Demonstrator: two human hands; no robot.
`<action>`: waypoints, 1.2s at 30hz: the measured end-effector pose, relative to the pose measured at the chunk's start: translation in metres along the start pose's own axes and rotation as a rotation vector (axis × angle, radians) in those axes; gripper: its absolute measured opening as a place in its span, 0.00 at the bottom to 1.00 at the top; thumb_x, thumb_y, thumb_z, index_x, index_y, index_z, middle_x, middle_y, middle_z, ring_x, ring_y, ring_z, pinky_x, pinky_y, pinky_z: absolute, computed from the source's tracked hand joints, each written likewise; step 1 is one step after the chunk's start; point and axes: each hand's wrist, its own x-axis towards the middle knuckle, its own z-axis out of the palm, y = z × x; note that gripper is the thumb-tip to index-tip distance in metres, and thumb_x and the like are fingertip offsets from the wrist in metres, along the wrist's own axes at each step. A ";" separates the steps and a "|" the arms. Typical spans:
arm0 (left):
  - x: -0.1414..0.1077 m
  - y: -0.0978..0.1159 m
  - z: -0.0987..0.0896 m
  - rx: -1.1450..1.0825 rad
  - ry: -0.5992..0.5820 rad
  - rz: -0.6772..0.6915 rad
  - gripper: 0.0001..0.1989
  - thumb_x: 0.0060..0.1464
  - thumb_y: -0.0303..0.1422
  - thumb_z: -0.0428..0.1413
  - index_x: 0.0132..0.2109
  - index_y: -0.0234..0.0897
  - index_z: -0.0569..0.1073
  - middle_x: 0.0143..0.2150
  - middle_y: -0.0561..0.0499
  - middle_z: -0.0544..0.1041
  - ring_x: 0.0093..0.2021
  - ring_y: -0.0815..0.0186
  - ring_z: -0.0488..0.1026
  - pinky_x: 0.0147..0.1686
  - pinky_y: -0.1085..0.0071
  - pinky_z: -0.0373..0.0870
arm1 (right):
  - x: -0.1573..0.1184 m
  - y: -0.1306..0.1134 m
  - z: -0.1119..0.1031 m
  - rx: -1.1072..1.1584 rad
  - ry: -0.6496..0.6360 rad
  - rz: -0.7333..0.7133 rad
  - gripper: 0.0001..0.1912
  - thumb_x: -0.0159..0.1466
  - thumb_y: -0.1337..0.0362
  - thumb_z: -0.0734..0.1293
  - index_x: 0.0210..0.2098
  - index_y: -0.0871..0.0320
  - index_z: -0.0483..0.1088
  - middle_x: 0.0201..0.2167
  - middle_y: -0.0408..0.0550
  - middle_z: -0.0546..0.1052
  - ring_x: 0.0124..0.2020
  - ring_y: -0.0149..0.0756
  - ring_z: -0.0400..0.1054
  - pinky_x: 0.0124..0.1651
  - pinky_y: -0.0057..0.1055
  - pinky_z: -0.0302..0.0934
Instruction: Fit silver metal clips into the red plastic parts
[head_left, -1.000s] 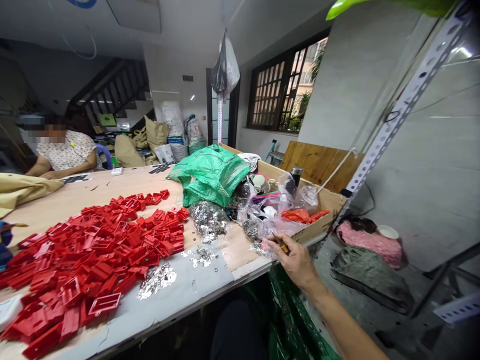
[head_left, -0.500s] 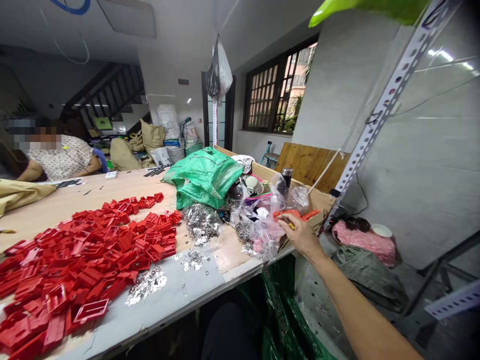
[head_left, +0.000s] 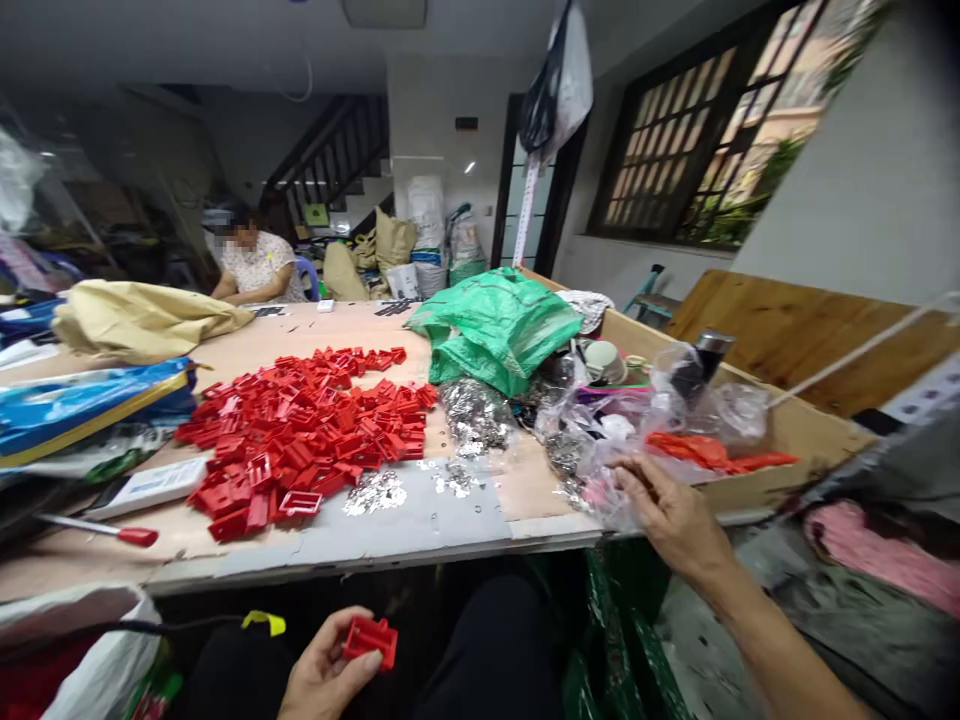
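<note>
At the bottom, below the table edge, my left hand point(head_left: 330, 665) grips a red plastic piece point(head_left: 371, 640) between thumb and fingers. My right hand point(head_left: 675, 515) is over the table's right front edge, beside the clear plastic bags point(head_left: 611, 490); its fingers are loosely bent and apart, with nothing visible in them. A large heap of red pieces point(head_left: 300, 430) covers the middle of the table. Small flat metal pieces point(head_left: 376, 492) lie in front of the heap, and a clear bag of metal pieces point(head_left: 476, 415) stands to its right.
A green bag point(head_left: 502, 320) lies behind the clear bags. A dark flask point(head_left: 697, 365) and orange-red plastic point(head_left: 697, 452) are at the right, inside a wooden rim point(head_left: 814, 445). A red-handled tool point(head_left: 137, 536) and white box point(head_left: 154, 487) lie left. A person point(head_left: 259, 265) sits across the table.
The view has swung left and down, bringing my left hand with the red piece into view. My right hand, earlier holding a small yellow item, now shows none and has looser fingers.
</note>
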 end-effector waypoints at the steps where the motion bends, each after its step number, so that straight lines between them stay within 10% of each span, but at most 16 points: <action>1: 0.000 0.000 0.001 -0.007 -0.001 0.009 0.27 0.23 0.42 0.71 0.35 0.36 0.76 0.28 0.49 0.80 0.29 0.62 0.76 0.32 0.70 0.74 | -0.001 -0.008 0.010 0.016 -0.061 -0.060 0.13 0.63 0.56 0.57 0.38 0.54 0.70 0.33 0.49 0.77 0.35 0.43 0.72 0.38 0.35 0.63; 8: -0.001 0.008 0.001 -0.058 -0.022 0.042 0.24 0.27 0.39 0.70 0.36 0.36 0.76 0.29 0.50 0.80 0.29 0.64 0.75 0.31 0.71 0.72 | -0.008 -0.035 0.094 0.068 -0.353 -0.146 0.09 0.63 0.60 0.59 0.37 0.54 0.70 0.36 0.48 0.77 0.38 0.40 0.71 0.40 0.35 0.64; 14: 0.000 0.008 -0.008 -0.050 0.009 0.037 0.24 0.30 0.38 0.69 0.38 0.36 0.75 0.30 0.49 0.80 0.30 0.64 0.76 0.33 0.71 0.73 | -0.004 -0.026 0.142 -0.037 -0.330 -0.125 0.09 0.61 0.66 0.60 0.39 0.56 0.69 0.38 0.48 0.76 0.39 0.39 0.72 0.41 0.34 0.64; 36: 0.005 0.012 -0.012 -0.151 -0.017 0.000 0.21 0.31 0.33 0.70 0.36 0.35 0.75 0.30 0.50 0.80 0.29 0.67 0.76 0.31 0.74 0.72 | 0.019 -0.095 0.180 -0.215 -0.432 -0.187 0.06 0.63 0.66 0.62 0.37 0.55 0.70 0.37 0.45 0.75 0.36 0.35 0.70 0.35 0.28 0.58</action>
